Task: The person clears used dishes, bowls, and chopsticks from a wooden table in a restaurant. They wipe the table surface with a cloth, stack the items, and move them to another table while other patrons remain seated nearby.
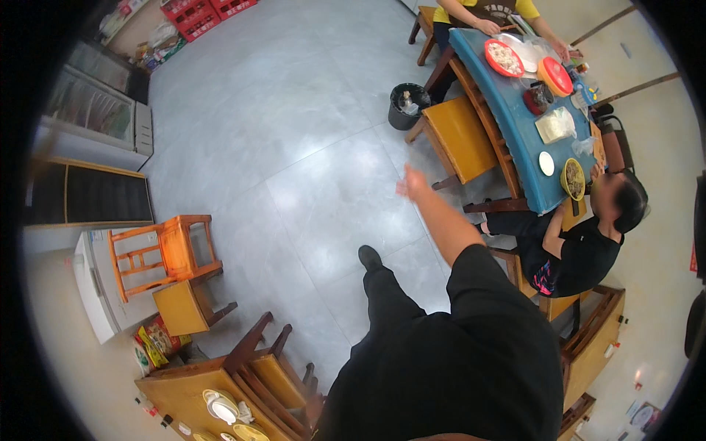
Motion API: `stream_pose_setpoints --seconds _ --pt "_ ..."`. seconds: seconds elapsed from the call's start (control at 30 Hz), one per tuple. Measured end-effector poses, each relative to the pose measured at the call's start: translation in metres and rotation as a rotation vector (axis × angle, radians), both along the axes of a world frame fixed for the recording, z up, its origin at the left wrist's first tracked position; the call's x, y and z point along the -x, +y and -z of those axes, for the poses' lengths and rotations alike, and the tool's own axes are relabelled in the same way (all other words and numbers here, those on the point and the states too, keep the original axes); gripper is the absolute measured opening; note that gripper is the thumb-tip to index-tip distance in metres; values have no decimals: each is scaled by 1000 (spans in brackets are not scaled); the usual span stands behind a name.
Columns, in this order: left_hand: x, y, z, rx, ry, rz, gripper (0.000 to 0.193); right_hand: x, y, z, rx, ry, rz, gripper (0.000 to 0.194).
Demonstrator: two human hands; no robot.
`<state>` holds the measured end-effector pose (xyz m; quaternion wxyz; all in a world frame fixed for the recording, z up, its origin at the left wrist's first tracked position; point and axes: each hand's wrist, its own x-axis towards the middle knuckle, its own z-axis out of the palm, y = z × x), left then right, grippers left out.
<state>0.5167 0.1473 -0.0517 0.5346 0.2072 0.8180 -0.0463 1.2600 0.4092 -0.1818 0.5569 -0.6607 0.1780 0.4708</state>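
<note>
My right hand [411,183] reaches out in front of my body over the grey tiled floor [331,204]. It is blurred, holds nothing, and its fingers look spread. The nearest thing to it is a wooden chair with a yellow seat [460,140], pushed against a table with a blue cover [515,118]. A blurred patch at the left edge of my black shirt seems to be my left hand [314,409], close to chairs by a wooden table [182,386]. Its fingers cannot be made out. One black shoe [369,257] shows ahead of me.
A black bin [409,113] stands beside the blue-covered table. One person [590,253] sits there near a bowl of food [574,179]; another [485,14] is at its far end. Left are an orange chair [179,248], a white chest freezer [94,286] and a glass-topped display freezer [91,105].
</note>
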Motion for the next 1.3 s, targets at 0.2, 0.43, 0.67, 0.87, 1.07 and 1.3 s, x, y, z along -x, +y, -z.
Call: stream_pose_setpoints --seconds 0.2,0.43,0.67,0.87,1.07,1.3 --pt "11 -119 44 -175 -113 -259 27 220 -139 59 193 186 -670 32" --pt "48 -241 27 -490 -108 -388 31 412 -224 10 -17 -7 -1682 29" --pt "130 -468 20 -670 204 -737 25 642 -272 -58 13 -139 -1744 26" --pt "217 -567 18 -597 79 -1178 27 836 -335 -120 -197 191 -1930 30" --pt "340 -552 -17 -726 -32 -1251 28 958 -296 -130 -275 150 -1429 38" --pt "508 -580 -23 -632 -6 -1207 24 999 -280 -119 -368 -123 -1281 19"
